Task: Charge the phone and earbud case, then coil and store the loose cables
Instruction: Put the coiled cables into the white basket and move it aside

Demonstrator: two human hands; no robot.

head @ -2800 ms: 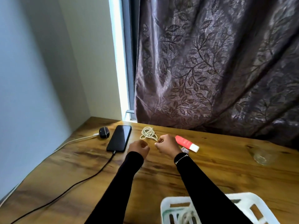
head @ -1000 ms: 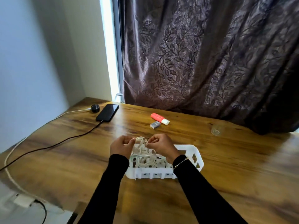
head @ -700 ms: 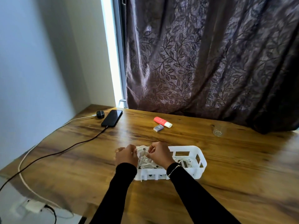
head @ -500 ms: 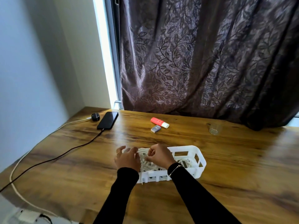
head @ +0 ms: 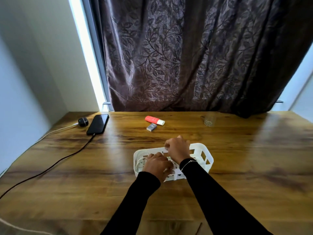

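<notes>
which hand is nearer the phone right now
Left. The left hand sits over the near-left end of the white basket, on the side toward the phone. The right hand is at the basket's far rim, further right.

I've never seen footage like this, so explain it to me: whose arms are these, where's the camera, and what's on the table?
The camera is worn on a person's head, looking down at their own arms. Both hands work at a white basket of coiled white cables. The left hand rests inside on the cables; the right hand has its grip on the basket's far rim. At the far left, a phone and a black earbud case are plugged in. A red tube, a small grey box and a glass lie beyond.
</notes>
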